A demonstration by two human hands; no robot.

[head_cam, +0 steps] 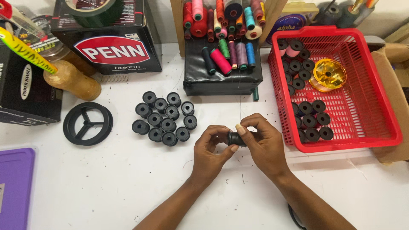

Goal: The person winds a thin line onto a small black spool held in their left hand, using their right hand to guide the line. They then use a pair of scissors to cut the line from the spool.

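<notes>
Both hands, left [211,150] and right [263,142], pinch one black spool [235,139] at frame centre, fingers grasping its ends to steady it.

- Black cardboard box [114,42], top left of centre at the back of the table: front face carries a red oval label [112,50] with a white border and white lettering.
- Second black box [26,91], far left edge, partly cut off: small white oval label [26,81] on its side.
- Round blue container [286,22], back, behind the red basket: light lettering on its face, largely hidden.
</notes>
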